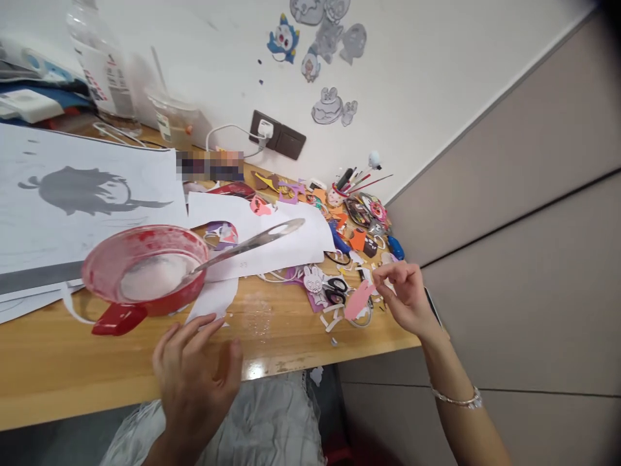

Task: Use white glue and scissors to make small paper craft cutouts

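My left hand [196,369] is over the front of the wooden table with its fingers apart, holding nothing. Just beyond it stands a red bowl [119,317] with a handle, containing a whitish paste or liquid that I cannot identify. A metal spoon [252,243] leans out over the bowl's right rim. At the right, my right hand [405,298] pinches the upper end of a pink paper piece [359,301] between thumb and fingers. Close to that paper lie black-handled scissors [336,289] and a white rabbit cutout [314,281].
White sheets [272,255] cover part of the table [286,317], and a drawing [97,188] lies at the left. Colourful paper scraps [359,239] surround a pen cup [337,194]. A bottle [104,65] and a plastic cup [174,120] stand by the wall.
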Motion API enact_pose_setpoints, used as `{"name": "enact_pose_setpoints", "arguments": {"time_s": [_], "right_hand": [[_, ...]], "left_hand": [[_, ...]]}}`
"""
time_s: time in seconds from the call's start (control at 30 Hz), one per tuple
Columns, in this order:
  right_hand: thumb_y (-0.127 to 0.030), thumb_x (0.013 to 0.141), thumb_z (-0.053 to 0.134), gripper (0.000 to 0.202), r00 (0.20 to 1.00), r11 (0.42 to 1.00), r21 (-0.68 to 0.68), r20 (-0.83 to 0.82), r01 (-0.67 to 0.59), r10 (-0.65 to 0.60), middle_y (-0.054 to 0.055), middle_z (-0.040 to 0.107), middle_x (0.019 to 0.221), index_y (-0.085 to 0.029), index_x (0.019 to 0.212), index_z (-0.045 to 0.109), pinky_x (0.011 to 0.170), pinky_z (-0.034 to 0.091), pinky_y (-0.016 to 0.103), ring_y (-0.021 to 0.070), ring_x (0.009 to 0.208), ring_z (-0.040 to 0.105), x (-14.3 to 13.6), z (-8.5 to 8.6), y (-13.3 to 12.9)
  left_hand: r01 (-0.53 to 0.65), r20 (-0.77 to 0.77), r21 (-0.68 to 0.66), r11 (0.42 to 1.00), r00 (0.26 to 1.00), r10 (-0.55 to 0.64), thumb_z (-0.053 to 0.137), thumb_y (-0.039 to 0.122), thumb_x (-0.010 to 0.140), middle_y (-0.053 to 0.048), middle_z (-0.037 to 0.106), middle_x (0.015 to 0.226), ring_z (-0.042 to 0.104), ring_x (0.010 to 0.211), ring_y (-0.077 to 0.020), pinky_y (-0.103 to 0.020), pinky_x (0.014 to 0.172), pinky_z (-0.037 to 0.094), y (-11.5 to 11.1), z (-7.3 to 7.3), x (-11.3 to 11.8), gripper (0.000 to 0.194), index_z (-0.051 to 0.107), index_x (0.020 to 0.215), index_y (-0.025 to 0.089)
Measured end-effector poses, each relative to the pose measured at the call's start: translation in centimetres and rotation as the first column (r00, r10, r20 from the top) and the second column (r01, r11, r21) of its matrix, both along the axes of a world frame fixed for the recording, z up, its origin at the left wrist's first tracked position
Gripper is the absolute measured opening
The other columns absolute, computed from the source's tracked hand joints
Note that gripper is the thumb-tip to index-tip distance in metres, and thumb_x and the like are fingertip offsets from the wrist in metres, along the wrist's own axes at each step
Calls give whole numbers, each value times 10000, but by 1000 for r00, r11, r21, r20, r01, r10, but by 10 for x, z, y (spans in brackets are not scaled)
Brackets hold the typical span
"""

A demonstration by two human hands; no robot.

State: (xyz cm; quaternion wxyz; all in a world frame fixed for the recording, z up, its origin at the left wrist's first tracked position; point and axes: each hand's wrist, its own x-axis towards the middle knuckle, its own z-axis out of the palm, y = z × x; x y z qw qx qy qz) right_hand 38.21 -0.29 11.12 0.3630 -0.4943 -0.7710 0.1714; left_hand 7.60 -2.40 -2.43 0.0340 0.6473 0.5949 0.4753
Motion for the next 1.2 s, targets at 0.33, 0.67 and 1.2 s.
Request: {"name": "enact_pose_setpoints", "arguments": {"time_s": [0.33, 0.67, 1.2], "right_hand": [[-219, 872, 376, 143, 792, 930, 94, 498, 355, -352, 65, 507, 885, -242, 816, 247, 754, 407, 350, 182, 840, 480, 137, 27, -8], [-33, 655, 413, 232, 646, 914, 8, 704, 406, -294, 66, 496, 817, -221, 758, 325, 694, 370, 326, 202, 768, 419, 211, 1, 53], [-188, 837, 514, 48, 608, 902, -90, 766, 422, -208, 33, 540, 832, -147, 818, 527, 641, 436, 273, 121, 703, 483, 200, -18, 109]], "left_hand": [[-27, -107, -92, 995, 994, 17, 506, 399, 742, -109, 631, 931, 568, 902, -300, -523, 877, 437, 5, 3, 1, 274, 558, 888, 173], [-41, -154, -112, 993, 988, 23, 479, 399, 763, -102, 611, 969, 557, 949, -294, -508, 921, 421, 4, 2, -1, 272, 524, 935, 193], [-91, -214, -48, 995, 974, 78, 504, 393, 755, -126, 632, 928, 574, 893, -311, -541, 897, 429, 7, -4, 1, 297, 561, 923, 155]]}}
